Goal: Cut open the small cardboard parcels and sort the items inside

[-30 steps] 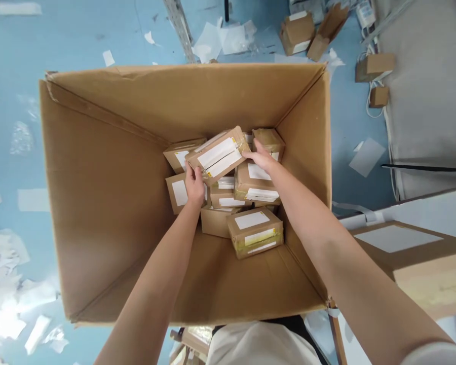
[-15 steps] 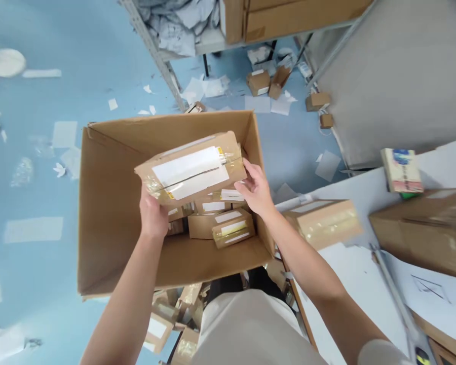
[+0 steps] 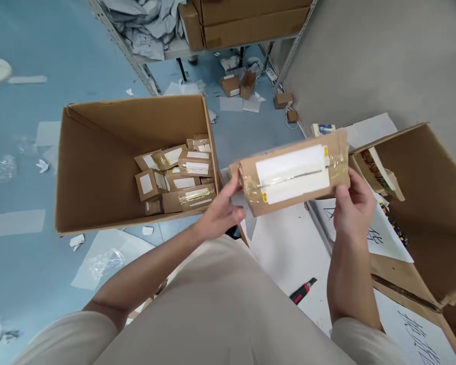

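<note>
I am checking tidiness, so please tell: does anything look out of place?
Yes. Paper sheets and seemingly crumpled plastic lie scattered on the blue floor beside the left-hand open carton, like litter.

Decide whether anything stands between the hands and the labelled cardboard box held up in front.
Nothing visible does. The right hand grips the labelled cardboard box directly near its lower right corner, and the left hand has fingers at its left end.

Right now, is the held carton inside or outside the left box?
Outside: the right hand holds the carton to the right of the left box.
</note>
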Action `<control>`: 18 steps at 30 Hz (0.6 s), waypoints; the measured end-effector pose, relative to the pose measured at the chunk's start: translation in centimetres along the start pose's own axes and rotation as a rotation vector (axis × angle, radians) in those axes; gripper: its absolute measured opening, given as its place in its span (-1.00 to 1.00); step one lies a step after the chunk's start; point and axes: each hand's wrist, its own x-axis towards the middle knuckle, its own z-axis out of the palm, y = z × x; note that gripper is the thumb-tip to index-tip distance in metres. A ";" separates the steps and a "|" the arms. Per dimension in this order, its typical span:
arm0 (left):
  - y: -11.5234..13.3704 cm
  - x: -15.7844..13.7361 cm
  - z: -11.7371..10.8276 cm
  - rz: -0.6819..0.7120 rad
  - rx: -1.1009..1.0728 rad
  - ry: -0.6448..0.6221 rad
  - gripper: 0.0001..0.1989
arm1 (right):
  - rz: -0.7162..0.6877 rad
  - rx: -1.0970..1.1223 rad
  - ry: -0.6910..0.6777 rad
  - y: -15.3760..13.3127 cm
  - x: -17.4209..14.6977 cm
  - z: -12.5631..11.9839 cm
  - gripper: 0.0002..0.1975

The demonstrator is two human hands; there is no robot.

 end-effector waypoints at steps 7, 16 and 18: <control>-11.2 -2.5 4.6 -0.301 -0.062 0.047 0.00 | 0.250 -0.171 -0.113 6.1 -8.2 -0.6 -0.60; -17.9 -1.3 1.3 -0.327 0.029 0.108 0.04 | 0.179 -0.213 -0.196 8.2 -9.3 4.6 -0.64; -19.0 -0.9 0.8 -0.311 0.076 0.118 0.07 | 0.157 -0.243 -0.205 8.3 -9.2 5.3 -0.65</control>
